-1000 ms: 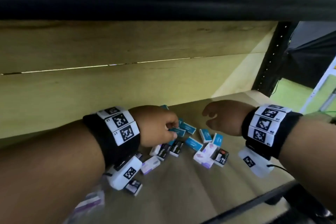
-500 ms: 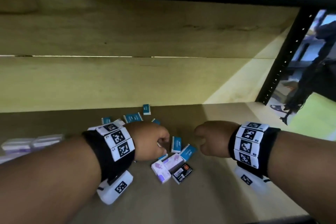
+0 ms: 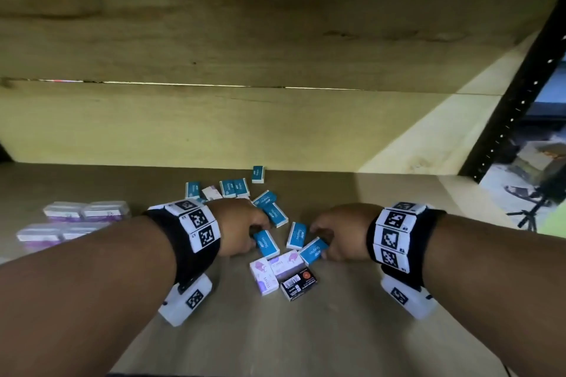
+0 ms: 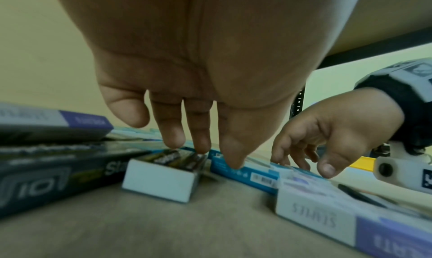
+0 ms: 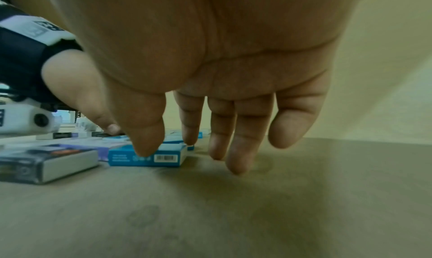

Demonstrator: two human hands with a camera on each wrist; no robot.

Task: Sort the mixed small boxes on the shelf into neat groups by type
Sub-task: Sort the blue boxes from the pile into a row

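Note:
Small blue boxes (image 3: 235, 187) lie scattered on the wooden shelf (image 3: 306, 330), mixed with white-and-purple boxes (image 3: 262, 275) and a black box (image 3: 298, 283). My left hand (image 3: 255, 232) reaches down with straight fingers; its fingertips (image 4: 201, 147) touch a black-topped box (image 4: 163, 171), and the thumb rests on a blue box (image 4: 245, 173). My right hand (image 3: 324, 245) pinches the end of another blue box (image 3: 312, 251) between thumb and index finger. That box (image 5: 149, 156) sits flat on the shelf in the right wrist view.
Grouped white-and-purple boxes (image 3: 85, 211) stand in rows at the far left. The shelf's wooden back wall (image 3: 245, 125) rises just behind the pile. A black upright post (image 3: 514, 107) bounds the right side. Bare shelf lies right of my right hand.
Both hands have dropped from loose fists above the pile onto the boxes. The left fingers have straightened, and the right hand has closed on a blue box.

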